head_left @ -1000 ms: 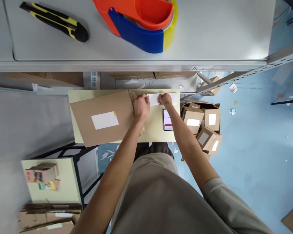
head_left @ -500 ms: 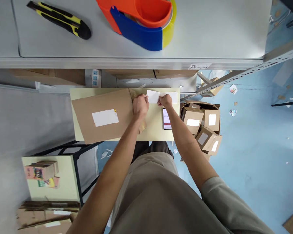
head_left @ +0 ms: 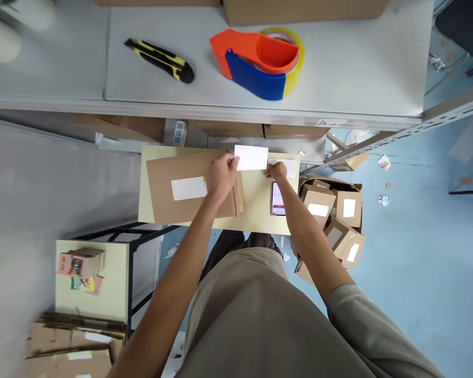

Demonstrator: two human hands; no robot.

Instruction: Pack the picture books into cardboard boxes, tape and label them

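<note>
My left hand (head_left: 224,174) pinches the left edge of a blank white label (head_left: 251,157), holding it above the back of the pale yellow table (head_left: 256,210). A brown cardboard box (head_left: 163,184) lies flat under that hand and to its left, a white label (head_left: 189,188) stuck on its top. My right hand (head_left: 276,170) is closed by the lifted label's lower right corner; what its fingers hold, if anything, is hidden. Behind its knuckles lies another white sheet (head_left: 288,167). A lit phone (head_left: 278,199) rests just below the right hand, partly covered by the forearm.
A grey shelf (head_left: 150,94) ahead bears a box cutter (head_left: 160,60) and an orange and blue tape dispenser (head_left: 260,63). Right of the table, a large carton (head_left: 358,187) holds several small labelled boxes (head_left: 318,202). A side table (head_left: 90,304) with small packets (head_left: 82,262) stands lower left.
The view has shifted, showing more of the shelf. The white label, partly behind my right fingers before, now shows whole from my left fingers; my right hand has moved off to its right corner.
</note>
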